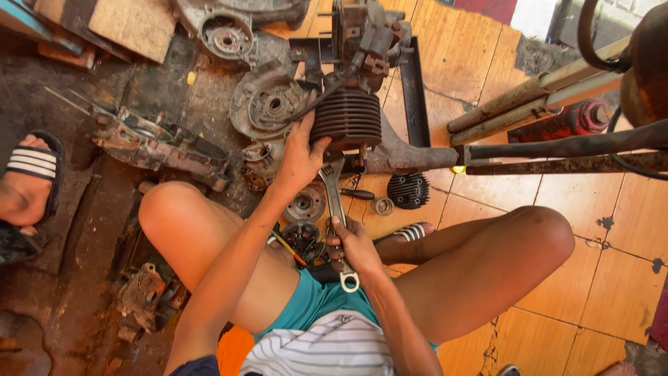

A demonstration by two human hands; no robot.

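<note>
Greasy grey metal everywhere here. The dark finned engine cylinder (346,118) sits at upper centre of the frame, bolted onto the rest of the engine block (365,35), and the left hand (300,157) is pressed flat against its left side, fingers spread over the fins rather than wrapped around anything. The right hand (355,245) is lower, centre frame, closed around the handle of a long silver adjustable wrench (336,209). The wrench's long axis runs almost straight up the frame, jaw end pointing at the base of the cylinder just above, ring end poking out below the fist. So the cylinder lies straight ahead of both hands, left one already on it.

No real containers about, just loose parts on the orange tiled floor (598,278): a small black finned cylinder head (408,190) right of the wrench, a round metal rotor (305,204) to its left, and a grimy crankcase half (160,143) at left. Someone else's sandalled foot (28,188) shows at the far left edge.
</note>
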